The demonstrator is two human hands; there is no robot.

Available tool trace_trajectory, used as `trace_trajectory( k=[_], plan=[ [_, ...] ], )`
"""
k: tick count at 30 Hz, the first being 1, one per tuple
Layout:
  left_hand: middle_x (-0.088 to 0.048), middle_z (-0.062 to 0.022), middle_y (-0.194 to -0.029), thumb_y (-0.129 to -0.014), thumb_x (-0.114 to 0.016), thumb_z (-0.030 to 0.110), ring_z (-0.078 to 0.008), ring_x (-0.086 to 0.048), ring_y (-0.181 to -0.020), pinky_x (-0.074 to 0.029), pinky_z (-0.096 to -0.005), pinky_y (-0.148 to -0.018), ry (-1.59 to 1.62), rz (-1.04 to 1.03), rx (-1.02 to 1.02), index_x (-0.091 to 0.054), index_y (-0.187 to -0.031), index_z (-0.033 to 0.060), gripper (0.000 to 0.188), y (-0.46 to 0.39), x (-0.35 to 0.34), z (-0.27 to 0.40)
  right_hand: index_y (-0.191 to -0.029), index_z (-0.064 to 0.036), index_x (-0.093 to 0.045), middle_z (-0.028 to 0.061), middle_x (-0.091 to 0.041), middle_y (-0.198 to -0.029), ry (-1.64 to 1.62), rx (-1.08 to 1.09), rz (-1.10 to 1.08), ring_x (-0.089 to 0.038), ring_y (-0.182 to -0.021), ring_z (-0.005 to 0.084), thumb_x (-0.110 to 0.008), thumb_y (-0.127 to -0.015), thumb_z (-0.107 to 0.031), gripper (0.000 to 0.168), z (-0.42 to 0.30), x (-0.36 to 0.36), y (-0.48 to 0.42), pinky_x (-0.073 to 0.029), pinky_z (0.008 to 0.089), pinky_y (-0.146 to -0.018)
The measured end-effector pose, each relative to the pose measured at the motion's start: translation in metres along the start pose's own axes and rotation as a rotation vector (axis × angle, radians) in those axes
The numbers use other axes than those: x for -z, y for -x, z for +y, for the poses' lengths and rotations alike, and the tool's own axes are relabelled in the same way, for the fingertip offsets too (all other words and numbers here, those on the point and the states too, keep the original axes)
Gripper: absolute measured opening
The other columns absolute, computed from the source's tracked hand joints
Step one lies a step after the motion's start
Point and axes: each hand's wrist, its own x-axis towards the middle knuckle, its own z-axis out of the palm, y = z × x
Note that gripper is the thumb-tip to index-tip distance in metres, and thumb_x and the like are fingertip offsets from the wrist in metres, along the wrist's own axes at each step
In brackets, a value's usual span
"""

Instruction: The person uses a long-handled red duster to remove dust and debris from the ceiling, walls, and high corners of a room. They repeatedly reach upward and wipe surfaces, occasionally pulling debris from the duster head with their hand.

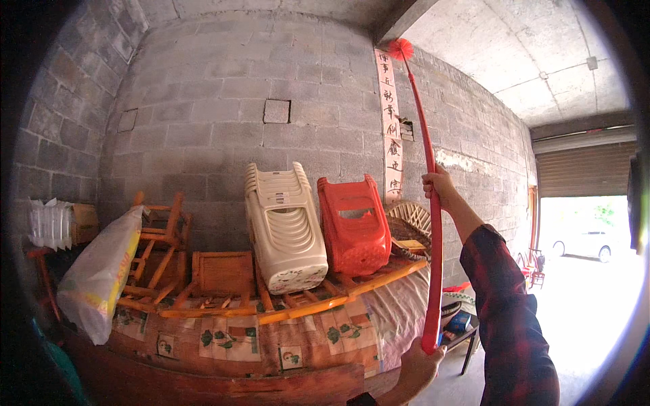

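Note:
A long red telescopic pole (422,116) rises steeply in front of me. Its round red bristle head (401,49) is up in the corner where the block wall meets the concrete beam; whether it touches cannot be told. My right hand (441,187) is wrapped around the pole at mid-length, with a dark red checked sleeve behind it. Lower down, my left hand (420,368) grips the pole's bottom end. Behind the pole's upper part, a paper strip (390,116) bearing brush writing hangs on the wall.
Stacks of white plastic stools (289,228) and red plastic stools (355,228) lean on wooden chairs (223,274) over a patterned cover (228,340). A filled plastic sack (104,274) stands left. A roller shutter (586,170) is partly raised at right, with a car (584,244) outside.

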Motion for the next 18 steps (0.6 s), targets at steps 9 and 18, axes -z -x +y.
trace_trajectory(
  k=[9, 18],
  plan=[
    [-0.051, -0.0147, -0.056, -0.076, -0.061, 0.021, -0.0310, -0.051, -0.048, -0.039, -0.0406, -0.043, -0.615, 0.419, -0.198, -0.051, -0.081, 0.0050, 0.020, 0.019, -0.014, -0.175, -0.103, -0.011, -0.042, 0.0002, -0.042, -0.060, -0.452, -0.105, -0.103, -0.038, -0.040, 0.0089, -0.045, -0.082, -0.010, 0.022, 0.111, 0.018, 0.043, -0.035, 0.0227, -0.033],
    [-0.052, -0.0187, -0.053, -0.078, -0.058, 0.023, -0.0387, -0.053, -0.048, -0.038, -0.0464, -0.041, -0.787, 0.603, -0.486, -0.051, -0.085, 0.0027, 0.022, 0.041, 0.056, -0.163, -0.085, -0.011, -0.045, -0.0001, -0.040, -0.058, -0.443, -0.252, 0.018, -0.039, -0.040, 0.0101, -0.049, -0.080, -0.008, 0.007, 0.102, -0.041, 0.093, -0.036, 0.0255, -0.033]
  ],
)
